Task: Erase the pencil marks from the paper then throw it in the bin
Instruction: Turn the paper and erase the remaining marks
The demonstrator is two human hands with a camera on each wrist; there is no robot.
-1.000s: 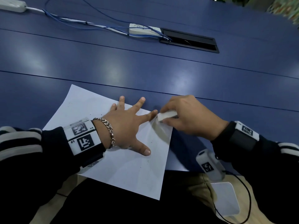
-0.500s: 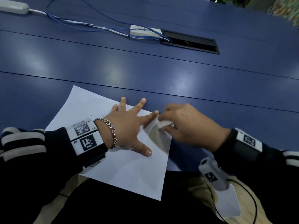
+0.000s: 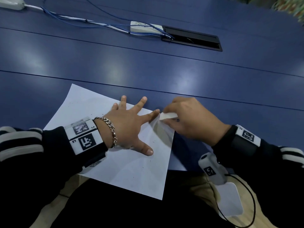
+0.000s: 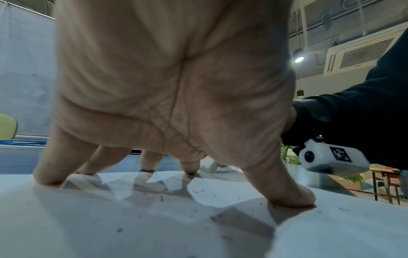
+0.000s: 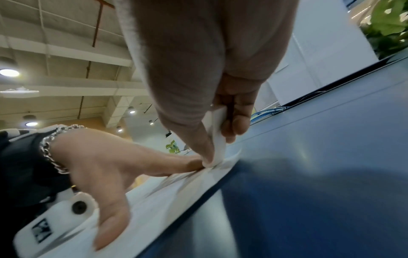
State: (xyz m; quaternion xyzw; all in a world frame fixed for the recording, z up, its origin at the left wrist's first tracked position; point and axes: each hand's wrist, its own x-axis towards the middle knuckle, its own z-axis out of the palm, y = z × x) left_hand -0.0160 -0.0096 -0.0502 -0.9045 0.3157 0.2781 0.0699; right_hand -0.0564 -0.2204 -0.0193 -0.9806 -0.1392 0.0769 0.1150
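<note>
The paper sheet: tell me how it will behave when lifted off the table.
The paper sheet is probably floppy: its corner buckles beside the eraser. Likely light and apt to slide, since the left hand is spread flat on it. Its near edge overhangs the blue table, so it should be easy to pinch.

Left hand [image 4: 172, 83] spreads wide, fingertips [image 4: 291, 199] pressing flat on the white paper [image 4: 154, 227], dark eraser crumbs [image 4: 161, 198] scattered near, a wrist camera [image 4: 331, 160] hovering at right.

Eraser [image 3: 168, 116] on paper's [image 3: 131, 171] right corner
</note>
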